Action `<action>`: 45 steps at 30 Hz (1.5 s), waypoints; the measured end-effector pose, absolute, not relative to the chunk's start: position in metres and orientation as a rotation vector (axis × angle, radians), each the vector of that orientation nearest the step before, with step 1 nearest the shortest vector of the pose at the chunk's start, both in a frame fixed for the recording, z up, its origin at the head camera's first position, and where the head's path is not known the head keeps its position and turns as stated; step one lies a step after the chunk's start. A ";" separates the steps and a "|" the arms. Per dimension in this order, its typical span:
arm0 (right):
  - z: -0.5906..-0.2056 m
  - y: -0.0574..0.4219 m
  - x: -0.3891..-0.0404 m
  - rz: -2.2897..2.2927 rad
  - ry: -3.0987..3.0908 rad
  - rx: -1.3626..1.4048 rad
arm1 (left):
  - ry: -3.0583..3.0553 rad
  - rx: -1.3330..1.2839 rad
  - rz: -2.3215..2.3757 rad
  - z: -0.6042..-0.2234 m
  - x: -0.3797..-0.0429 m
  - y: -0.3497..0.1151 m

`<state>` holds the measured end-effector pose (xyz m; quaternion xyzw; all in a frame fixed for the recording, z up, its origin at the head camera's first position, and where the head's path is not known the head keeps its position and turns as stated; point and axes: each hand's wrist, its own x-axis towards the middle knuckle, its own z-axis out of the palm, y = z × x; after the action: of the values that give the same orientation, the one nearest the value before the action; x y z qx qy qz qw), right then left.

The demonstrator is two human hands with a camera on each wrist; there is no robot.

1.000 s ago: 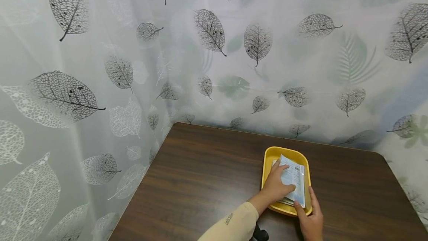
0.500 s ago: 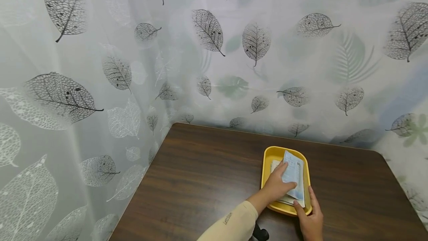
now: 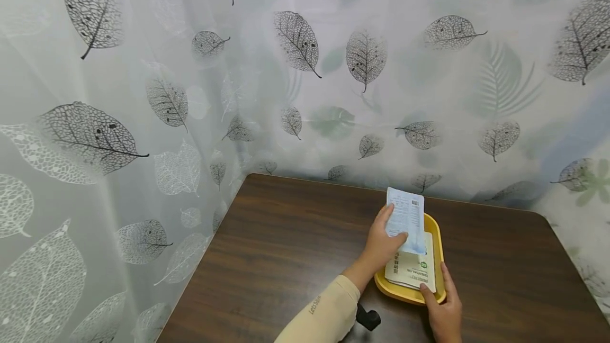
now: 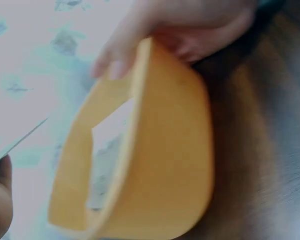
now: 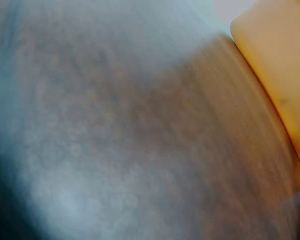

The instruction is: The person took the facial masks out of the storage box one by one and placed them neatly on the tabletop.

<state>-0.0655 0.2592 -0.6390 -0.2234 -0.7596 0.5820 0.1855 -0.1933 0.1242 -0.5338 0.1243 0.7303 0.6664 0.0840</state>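
In the head view, my left hand (image 3: 380, 241) pinches a flat light-blue packet (image 3: 406, 221), printed with small text and a barcode, between thumb and fingers. The packet is raised over the far part of a yellow plastic tray (image 3: 401, 293) and hides that end's rim. Inside the tray lie cream packets (image 3: 411, 273) with green and dark print. At the tray's near right corner, my right hand (image 3: 445, 312) grips the rim, thumb inside and fingers along the outside. The left wrist view shows the right hand (image 4: 190, 20) over the tray's edge, and part of the left hand (image 4: 0, 205).
The dark wood-grain table (image 3: 286, 242) spreads left and right of the tray. A leaf-printed curtain (image 3: 324, 94) hangs behind and to the left. Below the left forearm a black knob-like part (image 3: 369, 319) shows. The right wrist view holds mostly blurred tabletop.
My left hand has lifted the light-blue packet off the stack and moved it toward the far left, uncovering the cream packets. The right hand stays at the tray's rim.
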 end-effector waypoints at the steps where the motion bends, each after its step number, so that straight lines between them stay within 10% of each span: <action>1: -0.639 0.259 -0.066 1.637 -2.147 -0.640 | 2.160 0.357 2.028 -0.530 -0.196 0.122; 16: -0.636 0.257 -0.068 1.755 -2.001 -0.639 | 2.035 0.240 2.410 -0.516 -0.244 0.078; 45: -0.638 0.260 -0.069 1.730 -2.058 -0.663 | 2.517 0.134 1.919 -0.625 -0.253 0.038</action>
<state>-0.0694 0.2596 -0.6378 -0.2354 -0.7304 0.6139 0.1850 -0.2527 0.0378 -0.6245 0.0422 0.7945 0.6056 -0.0132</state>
